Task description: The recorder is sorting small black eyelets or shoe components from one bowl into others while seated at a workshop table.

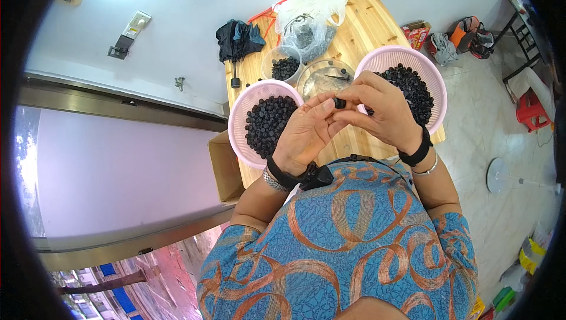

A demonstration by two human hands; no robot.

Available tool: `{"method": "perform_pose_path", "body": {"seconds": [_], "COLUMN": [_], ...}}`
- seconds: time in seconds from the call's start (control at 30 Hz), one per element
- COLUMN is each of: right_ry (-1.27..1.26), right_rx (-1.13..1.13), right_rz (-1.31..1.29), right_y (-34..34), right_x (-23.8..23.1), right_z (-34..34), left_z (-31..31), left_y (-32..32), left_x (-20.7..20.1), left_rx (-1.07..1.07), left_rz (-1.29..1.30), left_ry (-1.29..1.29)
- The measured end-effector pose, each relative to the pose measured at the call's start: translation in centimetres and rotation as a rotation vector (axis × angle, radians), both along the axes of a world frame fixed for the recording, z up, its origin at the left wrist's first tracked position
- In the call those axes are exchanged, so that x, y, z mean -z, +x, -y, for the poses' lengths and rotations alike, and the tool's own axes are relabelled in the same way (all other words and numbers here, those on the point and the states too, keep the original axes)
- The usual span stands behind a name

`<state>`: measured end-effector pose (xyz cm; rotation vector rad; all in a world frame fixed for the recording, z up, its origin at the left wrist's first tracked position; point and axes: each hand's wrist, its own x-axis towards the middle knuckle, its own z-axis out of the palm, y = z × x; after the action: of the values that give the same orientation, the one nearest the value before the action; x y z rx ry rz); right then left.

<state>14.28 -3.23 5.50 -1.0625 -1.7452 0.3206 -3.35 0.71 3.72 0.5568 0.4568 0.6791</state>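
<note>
My left hand and my right hand meet above the table's near part. Between their fingertips is a small black cap-like piece, pinched from both sides. A pink basket full of small black pieces stands by my left hand. Another pink basket, also holding many black pieces, is partly hidden behind my right hand. Just beyond my fingers lies a round clear lid or dish with a dark slim tool on it.
A clear tub of black pieces stands farther back on the wooden table. Behind it are a plastic bag and a folded dark umbrella. A cardboard box sits at the table's left side.
</note>
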Motion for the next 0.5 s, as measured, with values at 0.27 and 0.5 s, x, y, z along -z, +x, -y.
{"method": "perform_pose_path", "body": {"seconds": [0.27,0.5], "right_ry": [0.043,0.12], "right_rx": [-0.159,-0.182], "right_rz": [0.098,0.232], "right_y": [0.9,1.0], "right_x": [-0.6,-0.5], "right_z": [-0.6,-1.4], "left_z": [0.1,0.2], "left_y": [-0.1,-0.1], "left_x": [-1.2,-1.1], "left_rx": [0.089,0.034], "left_rz": [0.06,-0.003], "left_ry": [-0.06,0.028]}}
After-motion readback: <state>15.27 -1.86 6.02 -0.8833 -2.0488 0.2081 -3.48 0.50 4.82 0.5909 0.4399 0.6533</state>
